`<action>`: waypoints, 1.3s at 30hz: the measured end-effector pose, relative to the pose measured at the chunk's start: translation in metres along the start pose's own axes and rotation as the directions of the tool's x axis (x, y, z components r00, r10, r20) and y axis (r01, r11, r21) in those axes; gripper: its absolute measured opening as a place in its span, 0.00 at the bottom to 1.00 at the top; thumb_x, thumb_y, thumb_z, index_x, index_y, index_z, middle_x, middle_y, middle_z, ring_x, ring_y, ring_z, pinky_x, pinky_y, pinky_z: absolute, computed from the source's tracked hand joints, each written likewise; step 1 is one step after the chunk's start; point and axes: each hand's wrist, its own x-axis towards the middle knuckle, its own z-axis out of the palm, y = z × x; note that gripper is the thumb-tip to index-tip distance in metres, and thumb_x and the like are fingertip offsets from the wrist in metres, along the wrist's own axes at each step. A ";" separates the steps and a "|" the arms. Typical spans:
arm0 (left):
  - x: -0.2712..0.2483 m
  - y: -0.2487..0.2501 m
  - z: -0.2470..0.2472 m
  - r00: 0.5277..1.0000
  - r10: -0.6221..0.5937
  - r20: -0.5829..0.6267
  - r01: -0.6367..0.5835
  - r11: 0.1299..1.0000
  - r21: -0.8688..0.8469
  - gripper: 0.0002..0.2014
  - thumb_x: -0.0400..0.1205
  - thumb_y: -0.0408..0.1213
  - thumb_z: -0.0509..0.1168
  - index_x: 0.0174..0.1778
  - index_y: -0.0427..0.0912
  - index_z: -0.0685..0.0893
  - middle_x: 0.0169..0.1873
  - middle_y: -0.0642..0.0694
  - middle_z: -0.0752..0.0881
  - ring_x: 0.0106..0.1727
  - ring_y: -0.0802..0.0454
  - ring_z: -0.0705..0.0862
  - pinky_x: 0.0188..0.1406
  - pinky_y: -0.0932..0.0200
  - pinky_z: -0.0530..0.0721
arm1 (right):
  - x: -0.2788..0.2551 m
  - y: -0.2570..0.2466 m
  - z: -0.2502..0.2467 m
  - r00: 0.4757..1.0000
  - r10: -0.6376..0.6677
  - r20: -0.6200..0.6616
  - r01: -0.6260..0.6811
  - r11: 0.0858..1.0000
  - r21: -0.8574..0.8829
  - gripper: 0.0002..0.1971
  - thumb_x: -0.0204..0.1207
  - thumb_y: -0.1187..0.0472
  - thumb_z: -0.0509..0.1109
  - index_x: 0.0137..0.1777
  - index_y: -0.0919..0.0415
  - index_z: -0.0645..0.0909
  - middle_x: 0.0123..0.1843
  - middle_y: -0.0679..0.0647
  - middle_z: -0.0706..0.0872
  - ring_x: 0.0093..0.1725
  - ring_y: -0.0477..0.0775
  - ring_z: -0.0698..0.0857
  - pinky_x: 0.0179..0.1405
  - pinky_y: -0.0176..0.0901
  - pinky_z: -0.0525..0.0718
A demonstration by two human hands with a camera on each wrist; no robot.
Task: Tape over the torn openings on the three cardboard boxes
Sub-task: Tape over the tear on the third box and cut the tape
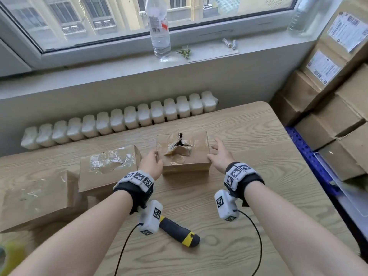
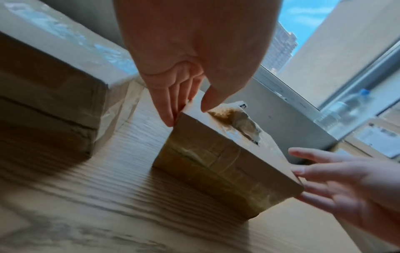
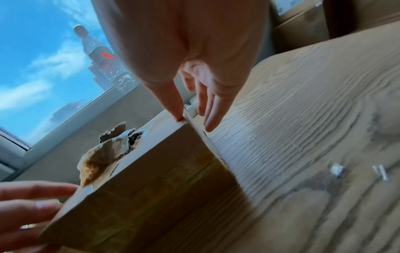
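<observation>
Hands framed the torn cardboard box [image 1: 185,154] at mid-frame on the bench [image 1: 249,186]: our left hand [image 1: 151,163] pinched its left edge, our right hand [image 1: 220,156] lay released against its right. Next, we judged, came fetching tape.

A storeroom or packing room, by the look of it: labelled cartons [image 1: 338,80] are stacked high along the right wall on blue metal shelving [image 1: 304,148], and a wood-grain tabletop [image 1: 249,136] stands under a window [image 1: 119,18] with a white radiator [image 1: 123,120] below the sill.
</observation>
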 end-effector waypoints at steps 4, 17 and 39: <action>-0.003 -0.007 -0.001 0.999 -0.018 -0.034 0.008 0.965 -0.263 0.22 0.80 0.25 0.60 0.71 0.38 0.73 0.67 0.40 0.79 0.67 0.47 0.78 0.64 0.48 0.80 | -0.001 -0.001 0.002 1.000 -0.006 0.006 0.005 0.990 0.142 0.35 0.73 0.75 0.66 0.81 0.59 0.63 0.74 0.58 0.76 0.68 0.56 0.79 0.65 0.48 0.79; -0.100 -0.056 -0.039 0.993 0.090 -0.080 -0.120 0.785 -0.608 0.22 0.75 0.25 0.70 0.66 0.36 0.80 0.56 0.44 0.86 0.55 0.55 0.85 0.46 0.68 0.85 | -0.099 -0.016 0.009 0.998 -0.057 -0.042 0.069 0.915 0.398 0.27 0.69 0.82 0.67 0.68 0.66 0.80 0.62 0.58 0.85 0.63 0.59 0.83 0.60 0.53 0.84; -0.203 -0.253 -0.050 0.997 -0.074 -0.036 0.034 0.768 -0.640 0.23 0.75 0.20 0.69 0.67 0.30 0.77 0.60 0.36 0.84 0.59 0.53 0.83 0.62 0.56 0.80 | -0.188 -0.019 0.180 0.969 0.079 0.233 -0.144 0.950 0.276 0.26 0.70 0.84 0.66 0.67 0.68 0.76 0.58 0.70 0.84 0.51 0.64 0.85 0.47 0.53 0.86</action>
